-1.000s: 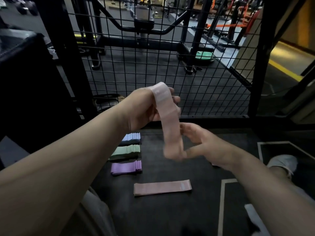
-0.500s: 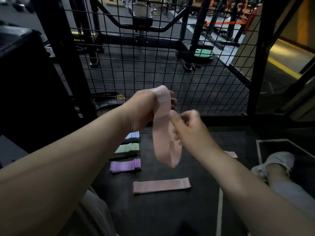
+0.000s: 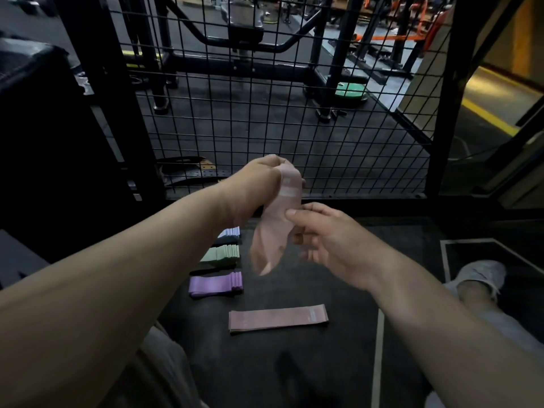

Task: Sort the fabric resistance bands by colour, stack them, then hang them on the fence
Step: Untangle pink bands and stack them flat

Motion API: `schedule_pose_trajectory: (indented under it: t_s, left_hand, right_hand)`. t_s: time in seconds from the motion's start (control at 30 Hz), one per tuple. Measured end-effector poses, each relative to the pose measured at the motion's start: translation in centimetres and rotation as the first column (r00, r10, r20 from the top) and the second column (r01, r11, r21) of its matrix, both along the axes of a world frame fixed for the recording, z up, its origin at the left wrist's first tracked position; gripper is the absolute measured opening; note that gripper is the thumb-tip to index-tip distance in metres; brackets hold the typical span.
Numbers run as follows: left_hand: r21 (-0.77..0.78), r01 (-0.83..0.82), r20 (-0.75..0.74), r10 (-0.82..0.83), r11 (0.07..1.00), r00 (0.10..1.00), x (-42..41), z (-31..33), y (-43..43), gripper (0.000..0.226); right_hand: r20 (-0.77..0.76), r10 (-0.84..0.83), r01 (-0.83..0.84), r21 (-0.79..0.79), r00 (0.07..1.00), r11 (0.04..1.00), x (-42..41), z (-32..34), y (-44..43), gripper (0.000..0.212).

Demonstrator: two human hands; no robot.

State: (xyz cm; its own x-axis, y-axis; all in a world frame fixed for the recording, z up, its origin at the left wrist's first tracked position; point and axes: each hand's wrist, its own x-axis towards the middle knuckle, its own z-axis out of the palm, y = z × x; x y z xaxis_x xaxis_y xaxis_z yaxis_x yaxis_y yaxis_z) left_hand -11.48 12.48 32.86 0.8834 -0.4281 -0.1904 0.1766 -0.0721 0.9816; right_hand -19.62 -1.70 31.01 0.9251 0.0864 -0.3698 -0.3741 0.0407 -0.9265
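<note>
Dim floor [image 3: 347, 290]; left hand [image 3: 253, 189], right hand [image 3: 332, 242] fingers [image 3: 312, 208] hold blurred pink band [image 3: 269, 240].

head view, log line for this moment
left hand: grips held pink band at top | right hand: pinches its middle | floor: flat pink band; purple stack, green stack, blue stack | fence: no bands hung

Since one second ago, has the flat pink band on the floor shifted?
No. The flat pink band keeps the same gap to the white floor line and the purple stack.
</note>
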Motion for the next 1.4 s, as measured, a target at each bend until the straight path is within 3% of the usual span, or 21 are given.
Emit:
schedule_pose_trajectory:
  t_s: [0.07, 0.23, 0.37, 0.43, 0.53, 0.63, 0.73, 0.97, 1.1, 1.2, 1.3, 1.4]
  left_hand:
    - [-0.001, -0.006, 0.004, 0.006, 1.0, 1.0, 0.2, 0.0, 0.2, 0.016]
    - [0.09, -0.032, 0.038, 0.029, 0.995, 0.999, 0.5, -0.4, 0.5, 0.016]
    - [0.297, 0.066, 0.146, -0.114, 0.952, 0.983, 0.8, -0.8, 1.0, 0.051]
    - [0.271, 0.193, 0.135, -0.235, 0.943, 0.963, 0.7, -0.8, 1.2, 0.069]
    - [0.064, 0.332, 0.153, -0.338, 0.941, 0.929, 0.1, -0.6, 0.8, 0.078]
    - [-0.108, 0.375, 0.127, -0.361, 0.921, 0.924, -0.2, -0.6, 0.2, 0.066]
    - [-0.182, 0.429, 0.121, -0.412, 0.885, 0.903, -0.3, -0.9, 0.1, 0.062]
    - [-0.131, 0.475, 0.137, -0.459, 0.87, 0.878, -0.5, -1.5, -0.2, 0.047]
    - [-0.099, 0.396, 0.13, -0.383, 0.913, 0.915, -0.5, -1.4, -0.2, 0.024]
    - [-0.066, 0.325, 0.14, -0.314, 0.943, 0.939, -0.5, -1.2, -0.1, 0.011]
    - [-0.081, 0.273, 0.153, -0.259, 0.958, 0.954, -0.3, -1.3, -0.2, 0.008]
    - [-0.071, 0.244, 0.164, -0.23, 0.967, 0.959, -0.1, -1.5, -0.4, 0.009]
  right_hand:
    - [-0.037, 0.046, -0.048, -0.075, 0.998, 0.996, -0.2, 0.0, -0.5, 0.02]
    - [0.077, -0.12, 0.123, -0.034, 0.99, 0.992, 0.1, 0.7, -2.0, 0.009]
    - [0.189, -0.181, 0.186, -0.006, 0.965, 0.983, 0.6, 2.2, -3.0, 0.007]
    - [0.244, -0.146, 0.158, -0.03, 0.959, 0.987, 0.7, 2.8, -3.2, 0.004]
    - [0.303, -0.095, 0.126, -0.082, 0.948, 0.989, 0.7, 3.4, -3.1, 0.008]
    - [0.317, -0.041, 0.091, -0.144, 0.948, 0.985, 0.8, 3.9, -3.2, 0.018]
    - [0.313, 0.01, 0.01, -0.061, 0.95, 0.998, 0.8, 4.3, -3.4, 0.02]
    - [0.342, 0.059, -0.074, 0.031, 0.938, 0.997, 0.8, 4.3, -4.1, 0.018]
    - [0.359, 0.015, -0.018, 0.003, 0.933, 1.0, 1.0, 4.0, -4.3, 0.02]
    - [0.378, -0.138, 0.147, 0.005, 0.915, 0.989, 1.1, 3.3, -4.4, 0.023]
    - [0.344, -0.242, 0.243, 0.041, 0.907, 0.969, 1.2, 2.9, -4.6, 0.018]
    - [0.333, -0.209, 0.235, -0.039, 0.919, 0.971, 1.1, 2.8, -4.6, 0.024]
